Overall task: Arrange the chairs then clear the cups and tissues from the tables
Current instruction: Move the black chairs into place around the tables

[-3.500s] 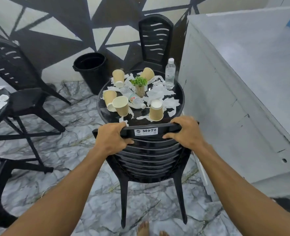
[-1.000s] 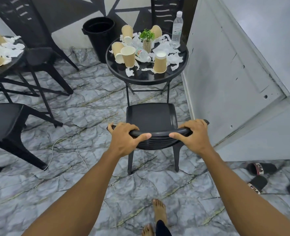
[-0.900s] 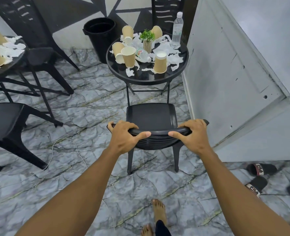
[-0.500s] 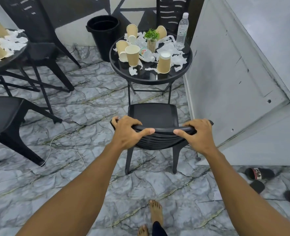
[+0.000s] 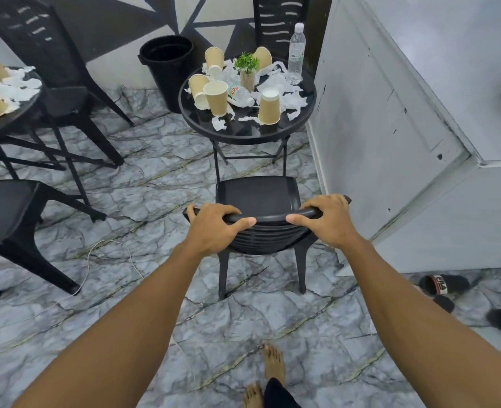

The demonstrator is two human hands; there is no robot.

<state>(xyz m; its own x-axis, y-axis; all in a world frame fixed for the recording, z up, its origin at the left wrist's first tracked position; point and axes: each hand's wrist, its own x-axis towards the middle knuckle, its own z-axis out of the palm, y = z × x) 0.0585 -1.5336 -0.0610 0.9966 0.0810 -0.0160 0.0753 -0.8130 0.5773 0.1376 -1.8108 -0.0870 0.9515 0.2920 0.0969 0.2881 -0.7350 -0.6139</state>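
The left hand and right hand gripped the top rail of the black chair, set before the round bench strewn with paper cups and tissues. Farther right, white lettering on a black sandal was unreadable.

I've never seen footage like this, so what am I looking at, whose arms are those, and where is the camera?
There is no machine here. One camera sits on a person's head and looks forward and down, so the arms are that person's own. The left hand and the right hand both grip the top rail of a black chair standing on the marble floor, facing a small round table. On that table are paper cups, crumpled tissues, a small potted plant and a water bottle. A black bin stands beyond it to the left, and a second table at the left edge carries more of the same litter.
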